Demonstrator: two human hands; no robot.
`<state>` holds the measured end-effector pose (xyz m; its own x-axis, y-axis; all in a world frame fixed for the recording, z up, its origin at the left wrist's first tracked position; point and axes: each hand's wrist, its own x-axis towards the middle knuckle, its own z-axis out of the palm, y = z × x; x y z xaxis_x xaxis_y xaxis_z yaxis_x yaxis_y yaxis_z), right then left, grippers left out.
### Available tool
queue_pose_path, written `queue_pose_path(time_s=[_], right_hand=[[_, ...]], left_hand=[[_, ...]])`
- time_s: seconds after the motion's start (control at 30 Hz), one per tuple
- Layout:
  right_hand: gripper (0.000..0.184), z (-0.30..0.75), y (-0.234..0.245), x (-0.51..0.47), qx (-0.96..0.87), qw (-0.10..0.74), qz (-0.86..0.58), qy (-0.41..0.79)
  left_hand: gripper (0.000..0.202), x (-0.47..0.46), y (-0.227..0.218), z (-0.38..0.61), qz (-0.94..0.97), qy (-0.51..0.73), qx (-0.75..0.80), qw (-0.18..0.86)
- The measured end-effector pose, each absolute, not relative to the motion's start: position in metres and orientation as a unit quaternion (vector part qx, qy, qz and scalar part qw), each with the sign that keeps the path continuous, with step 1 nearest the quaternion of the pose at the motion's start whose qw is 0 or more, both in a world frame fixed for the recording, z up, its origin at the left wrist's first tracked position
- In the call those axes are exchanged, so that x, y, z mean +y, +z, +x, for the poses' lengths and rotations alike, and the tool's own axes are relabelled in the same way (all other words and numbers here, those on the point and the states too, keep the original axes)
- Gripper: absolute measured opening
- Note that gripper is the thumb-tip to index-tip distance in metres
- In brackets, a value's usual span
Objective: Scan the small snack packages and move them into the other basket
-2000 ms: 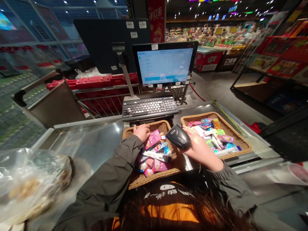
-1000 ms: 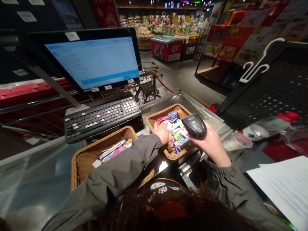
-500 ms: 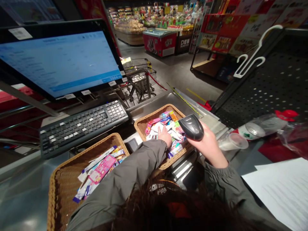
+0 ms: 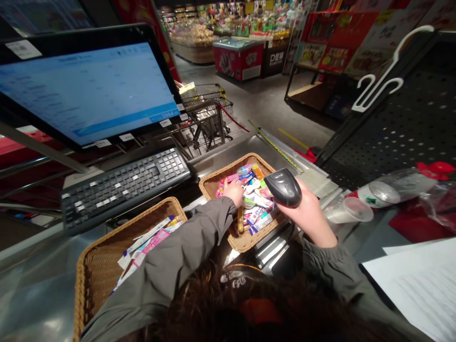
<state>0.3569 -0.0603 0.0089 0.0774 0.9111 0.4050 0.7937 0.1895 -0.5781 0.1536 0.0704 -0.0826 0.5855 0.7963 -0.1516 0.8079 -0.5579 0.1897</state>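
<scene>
Head view: right hand [image 4: 308, 211], fingers wrapped round a black handheld barcode scanner [image 4: 283, 187]; left hand [image 4: 232, 192], fingers pressed together, resting on bright packets [image 4: 256, 204] in a wicker basket [image 4: 223, 167], just beside a keyboard [image 4: 124, 190].

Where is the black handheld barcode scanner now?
In the head view, the black handheld barcode scanner is in the person's right hand, over the right rim of the brown wicker basket of colourful packets.

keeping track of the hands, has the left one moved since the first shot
Yes: the left hand has moved rightward, from the left wicker basket, past the right end of the keyboard, onto the packets in the right wicker basket.
</scene>
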Motion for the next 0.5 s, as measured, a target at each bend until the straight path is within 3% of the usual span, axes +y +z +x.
queue_pose_path(time_s=[0.2, 0.5], right_hand=[[0.058, 0.350, 0.014, -0.059, -0.690, 0.371, -0.617, 0.077], [0.058, 0.315, 0.035, -0.058, -0.721, 0.406, -0.559, 0.056]], left_hand=[[0.022, 0.073, -0.041, 0.126, 0.892, 0.035, 0.438, 0.109], [0.005, 0.045, 0.064, 0.061, 0.884, 0.211, 0.411, -0.067]])
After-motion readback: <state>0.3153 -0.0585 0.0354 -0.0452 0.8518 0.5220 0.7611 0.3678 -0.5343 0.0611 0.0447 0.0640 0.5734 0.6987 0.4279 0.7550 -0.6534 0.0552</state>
